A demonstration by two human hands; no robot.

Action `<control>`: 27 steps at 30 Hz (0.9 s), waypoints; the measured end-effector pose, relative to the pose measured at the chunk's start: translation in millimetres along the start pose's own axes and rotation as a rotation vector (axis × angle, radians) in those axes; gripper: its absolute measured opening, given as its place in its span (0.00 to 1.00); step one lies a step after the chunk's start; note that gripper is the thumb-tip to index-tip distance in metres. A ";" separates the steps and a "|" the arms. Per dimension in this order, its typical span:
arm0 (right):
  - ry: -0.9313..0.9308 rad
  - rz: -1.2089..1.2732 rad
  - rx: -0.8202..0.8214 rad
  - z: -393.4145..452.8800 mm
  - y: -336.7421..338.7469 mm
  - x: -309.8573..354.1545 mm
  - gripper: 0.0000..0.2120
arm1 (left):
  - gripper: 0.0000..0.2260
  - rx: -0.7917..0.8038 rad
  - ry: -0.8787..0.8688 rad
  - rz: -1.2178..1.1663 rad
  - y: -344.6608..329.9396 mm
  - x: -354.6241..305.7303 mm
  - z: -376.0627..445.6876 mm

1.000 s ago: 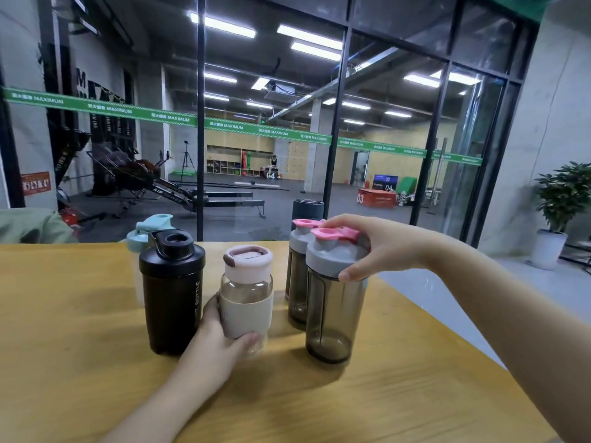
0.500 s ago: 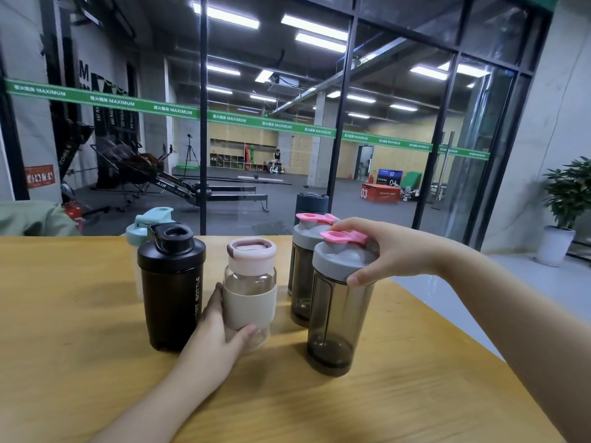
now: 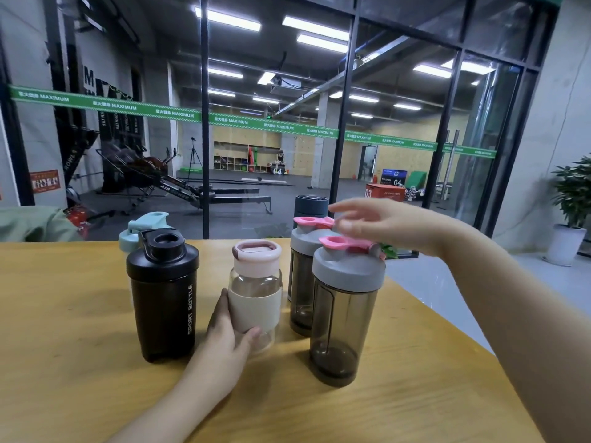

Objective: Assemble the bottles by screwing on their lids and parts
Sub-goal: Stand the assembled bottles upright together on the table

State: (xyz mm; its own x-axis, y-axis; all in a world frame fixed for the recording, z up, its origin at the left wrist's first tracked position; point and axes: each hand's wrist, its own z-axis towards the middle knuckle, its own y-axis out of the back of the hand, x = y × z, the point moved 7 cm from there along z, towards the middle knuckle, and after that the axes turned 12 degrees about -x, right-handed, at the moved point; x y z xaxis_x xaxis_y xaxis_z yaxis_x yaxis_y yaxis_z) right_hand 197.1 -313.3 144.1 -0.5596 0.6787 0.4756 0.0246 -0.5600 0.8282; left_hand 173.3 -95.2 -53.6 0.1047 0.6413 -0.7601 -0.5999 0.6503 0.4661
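Note:
Several bottles stand on the wooden table (image 3: pixel 64 362). My left hand (image 3: pixel 228 342) grips the lower part of a small clear bottle (image 3: pixel 256 282) with a beige sleeve and a pink lid. At its left stands a black shaker (image 3: pixel 163 298), with a mint-lidded bottle (image 3: pixel 142 230) behind it. To the right, a smoky bottle (image 3: pixel 343 318) wears a grey lid with a pink flip cap. A matching smoky bottle (image 3: pixel 303 273) stands behind it. My right hand (image 3: pixel 387 225) hovers just above those two lids, fingers spread and blurred, holding nothing. A dark bottle (image 3: pixel 311 206) is farther back.
The table's right edge (image 3: pixel 447 324) runs diagonally close to the smoky bottles. A glass wall stands right behind the table's far edge. A green cloth (image 3: pixel 35 225) lies at the far left. A potted plant (image 3: pixel 572 212) is on the floor at right.
My right hand has let go of the front smoky bottle's grey lid and lifted up and back with fingers spread. The left hand stays on the small clear bottle.

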 end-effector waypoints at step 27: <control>-0.289 -0.415 -0.015 92.2 -27.7 -9.4 0.27 | 0.38 0.066 0.016 -0.081 -32.9 13.8 33.6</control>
State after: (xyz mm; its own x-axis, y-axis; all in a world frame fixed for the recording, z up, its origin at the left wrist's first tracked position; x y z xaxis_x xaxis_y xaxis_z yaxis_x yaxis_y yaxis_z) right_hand 278.0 -260.4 144.1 -0.2680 0.9480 0.1714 -0.1641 -0.2202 0.9616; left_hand 221.2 -94.1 -64.2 0.1373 0.5796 -0.8033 -0.5363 0.7253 0.4317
